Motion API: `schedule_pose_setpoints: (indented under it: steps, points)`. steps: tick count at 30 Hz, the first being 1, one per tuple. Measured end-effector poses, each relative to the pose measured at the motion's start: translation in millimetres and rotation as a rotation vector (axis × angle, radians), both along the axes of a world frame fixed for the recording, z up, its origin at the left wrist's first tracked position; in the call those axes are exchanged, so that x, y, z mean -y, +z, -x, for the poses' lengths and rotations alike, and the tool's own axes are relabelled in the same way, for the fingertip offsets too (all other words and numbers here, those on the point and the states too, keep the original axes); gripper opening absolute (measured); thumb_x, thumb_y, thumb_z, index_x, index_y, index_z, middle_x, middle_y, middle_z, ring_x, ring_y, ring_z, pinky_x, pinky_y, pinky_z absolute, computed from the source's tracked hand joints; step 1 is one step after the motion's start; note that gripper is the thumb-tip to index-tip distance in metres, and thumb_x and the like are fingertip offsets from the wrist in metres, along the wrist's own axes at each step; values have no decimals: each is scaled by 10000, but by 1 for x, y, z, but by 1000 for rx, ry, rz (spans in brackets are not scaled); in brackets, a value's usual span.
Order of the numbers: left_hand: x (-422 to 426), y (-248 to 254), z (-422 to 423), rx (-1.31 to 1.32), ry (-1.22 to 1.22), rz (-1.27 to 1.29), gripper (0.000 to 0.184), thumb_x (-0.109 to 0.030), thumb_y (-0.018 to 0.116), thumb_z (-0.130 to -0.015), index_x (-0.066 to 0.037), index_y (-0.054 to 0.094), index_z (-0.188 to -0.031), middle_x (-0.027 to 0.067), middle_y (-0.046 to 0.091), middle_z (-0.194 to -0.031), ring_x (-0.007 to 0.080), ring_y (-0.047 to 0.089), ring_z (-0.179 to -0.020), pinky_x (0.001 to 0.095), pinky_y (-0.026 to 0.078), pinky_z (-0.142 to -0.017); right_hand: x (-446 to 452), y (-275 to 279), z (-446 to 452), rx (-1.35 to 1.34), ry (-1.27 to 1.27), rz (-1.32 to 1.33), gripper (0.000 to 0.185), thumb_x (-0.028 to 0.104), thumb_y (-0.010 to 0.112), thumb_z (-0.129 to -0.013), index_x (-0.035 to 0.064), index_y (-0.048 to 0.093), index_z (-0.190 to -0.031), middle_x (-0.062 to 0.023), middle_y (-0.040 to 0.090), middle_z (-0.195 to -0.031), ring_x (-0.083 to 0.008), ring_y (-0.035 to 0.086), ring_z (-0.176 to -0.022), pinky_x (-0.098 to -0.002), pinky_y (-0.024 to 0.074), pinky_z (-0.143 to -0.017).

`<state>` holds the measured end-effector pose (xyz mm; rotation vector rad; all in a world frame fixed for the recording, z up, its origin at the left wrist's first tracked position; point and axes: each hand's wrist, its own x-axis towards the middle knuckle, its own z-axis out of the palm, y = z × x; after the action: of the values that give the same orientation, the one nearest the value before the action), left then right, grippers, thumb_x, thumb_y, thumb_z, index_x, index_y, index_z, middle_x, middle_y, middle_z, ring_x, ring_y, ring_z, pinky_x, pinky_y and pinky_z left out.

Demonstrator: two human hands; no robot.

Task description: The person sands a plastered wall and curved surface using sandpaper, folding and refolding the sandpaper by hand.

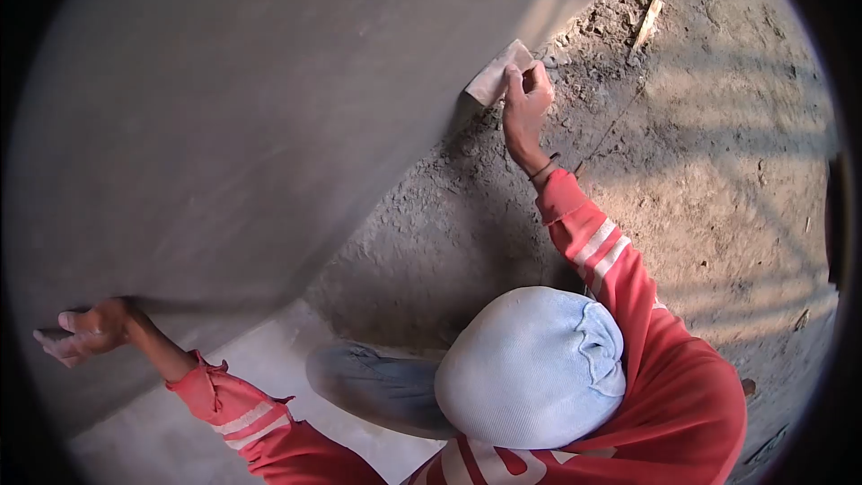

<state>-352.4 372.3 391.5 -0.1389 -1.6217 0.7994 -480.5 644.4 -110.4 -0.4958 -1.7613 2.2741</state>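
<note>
My right hand pinches a flat, pale rectangular piece between thumb and fingers. Its long edge lies at the bottom border of a smooth grey wall surface, where the wall meets rough soil. The material of the piece cannot be made out. At the far left, my left hand has its fingers stretched out and apart, with grey dust on the tips. It holds nothing and is close to the wall; whether it touches is unclear.
Crumbly soil with loose clods runs along the wall's base on the right. A wood splinter lies there. Below me is a pale, smooth floor strip. My bent knee in light blue cloth is between my arms.
</note>
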Motion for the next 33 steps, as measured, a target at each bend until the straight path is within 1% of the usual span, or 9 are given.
schedule_pose_setpoints:
  steps: [2, 4, 11, 16, 20, 23, 26, 30, 33]
  points:
    - [0, 0, 3, -1, -8, -7, 739, -520, 355, -1089, 74, 367, -1528, 345, 370, -1506, 489, 317, -1418, 604, 244, -1140, 55, 18, -48, -12, 5, 9, 216, 193, 637, -969, -11, 577, -1004, -200, 624, -849, -325, 606, -756, -466, 467, -706]
    - [-2, 0, 2, -13, -7, -19, 749, -531, 359, -1086, 72, 366, -1529, 346, 357, -1522, 492, 315, -1422, 607, 244, -1141, 88, 16, -98, -15, 354, -74, 244, 210, 667, -942, -10, 577, -997, -239, 605, -839, -459, 591, -783, -484, 473, -702]
    - [0, -1, 2, 9, -31, 14, 743, -524, 372, -1085, 71, 375, -1530, 349, 356, -1526, 489, 308, -1429, 618, 240, -1140, -2, -2, 19, -41, -267, 178, 226, 202, 648, -956, -19, 596, -945, -67, 581, -757, -155, 509, -695, -365, 459, -666]
    - [-2, 0, 3, -4, -23, 25, 726, -509, 372, -1089, 72, 382, -1525, 344, 372, -1510, 489, 320, -1417, 618, 249, -1129, 3, -12, 32, -65, -346, 214, 254, 217, 642, -963, -31, 589, -962, -114, 604, -771, -210, 537, -687, -391, 471, -677]
    - [-2, 0, 5, -15, -42, 31, 718, -506, 372, -1090, 68, 393, -1520, 341, 382, -1498, 489, 331, -1406, 619, 259, -1121, 65, 4, -71, 94, 172, -32, 258, 239, 660, -963, -7, 581, -972, -146, 539, -743, -257, 544, -676, -418, 462, -663]
    - [-9, -2, 4, -1, -16, 23, 712, -503, 370, -1090, 63, 397, -1520, 340, 379, -1496, 486, 336, -1401, 617, 263, -1120, 42, -2, -50, 73, 75, 24, 252, 233, 669, -953, 4, 565, -933, -131, 520, -730, -251, 521, -660, -416, 454, -653]
    - [-2, -1, 2, -12, 13, 33, 711, -504, 364, -1091, 61, 395, -1521, 339, 374, -1499, 484, 339, -1398, 619, 264, -1119, -28, -7, 31, -13, -285, 217, 188, 133, 605, -938, -26, 533, -869, -57, 557, -756, -130, 487, -711, -349, 436, -649]
    - [-1, -1, 3, -18, 9, 23, 719, -512, 361, -1091, 62, 392, -1523, 341, 371, -1501, 484, 338, -1398, 621, 262, -1120, 6, -18, 35, -85, -358, 241, 188, 145, 594, -957, -35, 544, -933, -91, 600, -811, -160, 533, -733, -367, 456, -672]
    - [3, 1, 1, -21, 11, 20, 732, -522, 359, -1089, 66, 386, -1525, 343, 367, -1505, 490, 335, -1398, 618, 259, -1123, 72, -14, -65, 140, 100, 28, 258, 209, 656, -951, -17, 591, -1058, -227, 628, -875, -404, 618, -811, -462, 481, -736]
